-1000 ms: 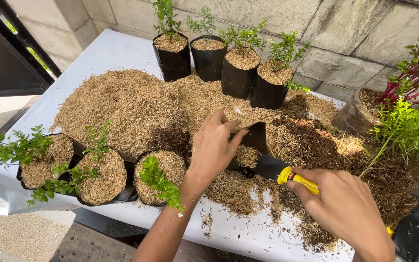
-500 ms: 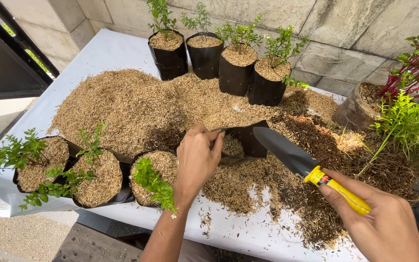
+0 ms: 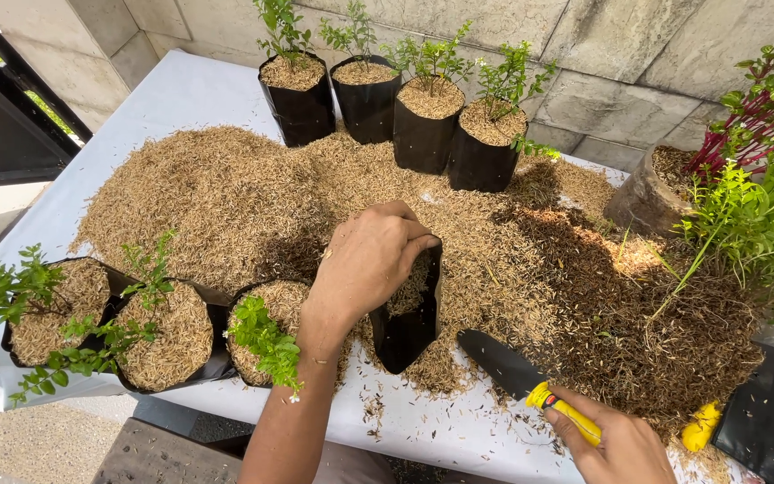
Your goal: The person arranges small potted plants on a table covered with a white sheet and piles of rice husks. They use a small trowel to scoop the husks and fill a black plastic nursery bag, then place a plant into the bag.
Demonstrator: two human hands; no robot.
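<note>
Fingers of my left hand point(image 3: 371, 260) curl over the rim of a black grow bag point(image 3: 408, 315), a closed grip on its upper edge that holds the mouth open; the bag leans on the husk heap at about the centre of the desk point(image 3: 181, 90) and is partly filled with husk. My right hand point(image 3: 615, 445), at five o'clock from the bag, is closed round the yellow handle of a trowel point(image 3: 530, 381), whose dark blade points toward ten o'clock and lies just beside the bag's base.

Around the bag spreads a wide mound of rice husk point(image 3: 217, 193) on the white cover, darker toward three o'clock. At eight o'clock from the bag, three filled bags with seedlings point(image 3: 136, 327) stand in a row along the near edge, the nearest touching the bag I hold. At twelve o'clock, four filled black bags with small plants point(image 3: 396, 99) stand side by side against the stone wall point(image 3: 638, 54). At three o'clock, green and red leafy plants point(image 3: 763, 179) crowd the desk's end.
</note>
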